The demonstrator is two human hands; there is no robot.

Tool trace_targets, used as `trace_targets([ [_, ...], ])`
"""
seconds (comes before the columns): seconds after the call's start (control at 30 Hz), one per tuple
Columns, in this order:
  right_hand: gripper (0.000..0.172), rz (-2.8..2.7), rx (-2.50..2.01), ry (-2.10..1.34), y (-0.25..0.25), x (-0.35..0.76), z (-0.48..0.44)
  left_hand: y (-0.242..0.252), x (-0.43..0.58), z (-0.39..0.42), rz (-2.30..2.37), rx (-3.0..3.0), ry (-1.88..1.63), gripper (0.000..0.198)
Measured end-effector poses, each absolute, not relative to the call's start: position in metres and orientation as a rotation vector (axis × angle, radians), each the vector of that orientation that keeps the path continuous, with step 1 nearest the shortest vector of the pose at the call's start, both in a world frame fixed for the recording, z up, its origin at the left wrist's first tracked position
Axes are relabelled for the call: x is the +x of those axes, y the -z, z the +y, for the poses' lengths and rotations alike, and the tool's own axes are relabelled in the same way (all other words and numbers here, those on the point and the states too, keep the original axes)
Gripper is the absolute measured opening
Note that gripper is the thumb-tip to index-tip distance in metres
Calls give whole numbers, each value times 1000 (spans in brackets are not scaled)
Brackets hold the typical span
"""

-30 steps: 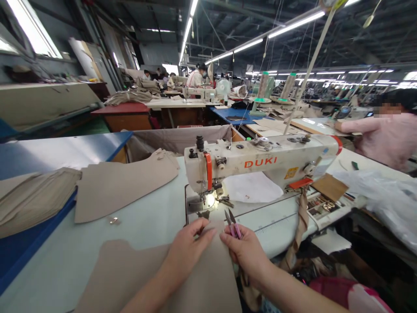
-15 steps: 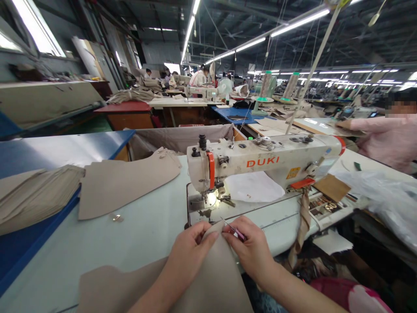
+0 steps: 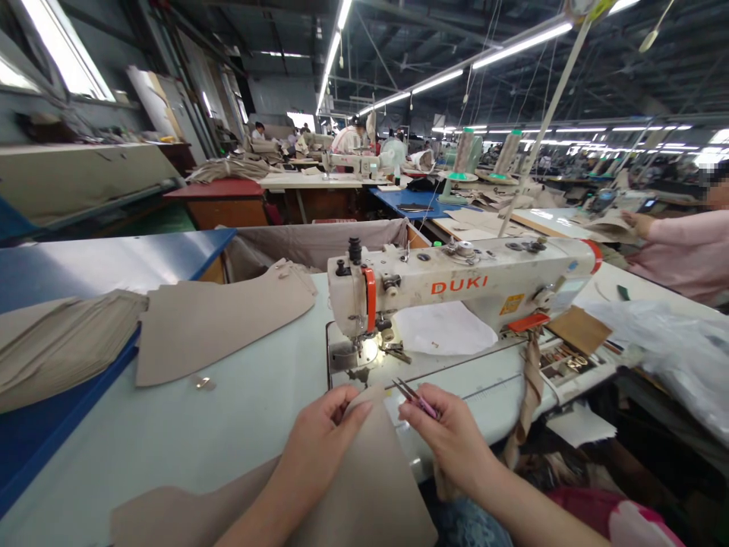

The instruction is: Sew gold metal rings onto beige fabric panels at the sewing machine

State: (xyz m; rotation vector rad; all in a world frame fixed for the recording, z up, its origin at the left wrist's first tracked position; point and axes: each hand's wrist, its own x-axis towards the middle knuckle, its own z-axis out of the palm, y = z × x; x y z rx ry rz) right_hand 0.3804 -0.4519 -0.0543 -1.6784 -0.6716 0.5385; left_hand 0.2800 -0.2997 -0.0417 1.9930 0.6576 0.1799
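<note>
My left hand (image 3: pixel 327 425) pinches the upper edge of a beige fabric piece (image 3: pixel 364 479), which hangs down over the table's front edge and spreads to the left. Small pink-handled thread snips (image 3: pixel 418 399) are in my right hand (image 3: pixel 456 429), their two pointed blades apart and aimed up and left. A short gap separates the snips from the fabric's edge. Just beyond both hands stands a white sewing machine (image 3: pixel 456 281), its lamp lighting the needle area. The lower part of the fabric is partly hidden by my left forearm.
Cut beige panels (image 3: pixel 222 319) lie at the left of the machine table, beside a stack of panels (image 3: pixel 68 342) on a blue surface. A small metal piece (image 3: pixel 203 383) rests nearby. To the right are a parts tray (image 3: pixel 569 361), clear plastic (image 3: pixel 672 349) and a co-worker's sleeve (image 3: pixel 689 235).
My right hand has moved right, taking the snips away from the fabric's edge. My left hand has shifted slightly left with the fabric. The co-worker at right has moved, a beige piece now in hand.
</note>
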Motion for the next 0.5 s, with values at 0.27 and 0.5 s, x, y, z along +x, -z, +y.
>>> trace_targets([
  [0.27, 7, -980, -1803, -233, 56, 381, -440, 44, 279, -300, 617, 2068, -206, 31],
  [0.5, 15, -1216, -1923, -207, 56, 379, -439, 42, 279, -301, 597, 2045, -220, 28],
])
